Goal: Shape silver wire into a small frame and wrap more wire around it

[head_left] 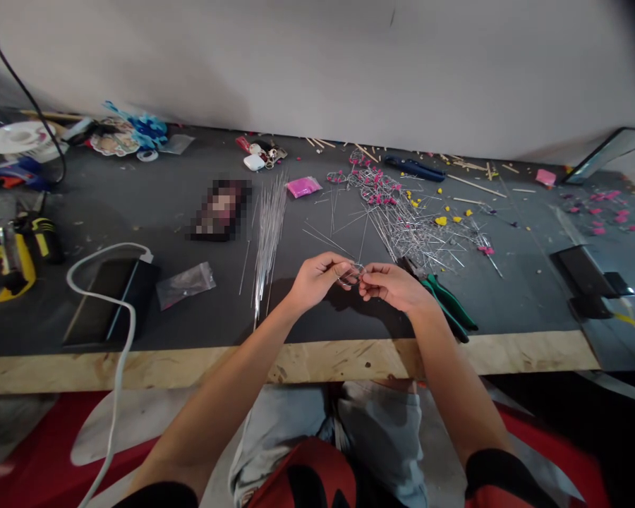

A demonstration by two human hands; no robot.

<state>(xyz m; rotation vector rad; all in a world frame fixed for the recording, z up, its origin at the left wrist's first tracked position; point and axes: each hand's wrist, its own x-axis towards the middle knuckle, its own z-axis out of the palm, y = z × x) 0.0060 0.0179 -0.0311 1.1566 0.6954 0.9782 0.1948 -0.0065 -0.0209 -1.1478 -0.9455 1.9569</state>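
My left hand (pixel 317 279) and my right hand (pixel 394 286) meet above the dark table (pixel 349 317), fingertips pinched together on one thin bent piece of silver wire (pixel 351 271). A bundle of straight silver wires (pixel 269 229) lies just left of my left hand. Behind my right hand spreads a heap of wire pieces with pink and yellow bits (pixel 402 215). Green-handled pliers (pixel 447 303) lie on the table right under my right wrist.
A black phone (pixel 109 300) with a white cable (pixel 113 367) lies at the left, beside a clear plastic bag (pixel 185 283). Yellow-black tools (pixel 15 250) sit at the far left. A pink packet (pixel 303 185), a blue tool (pixel 413 168) and wooden sticks lie at the back. The table's wooden edge (pixel 296 360) faces me.
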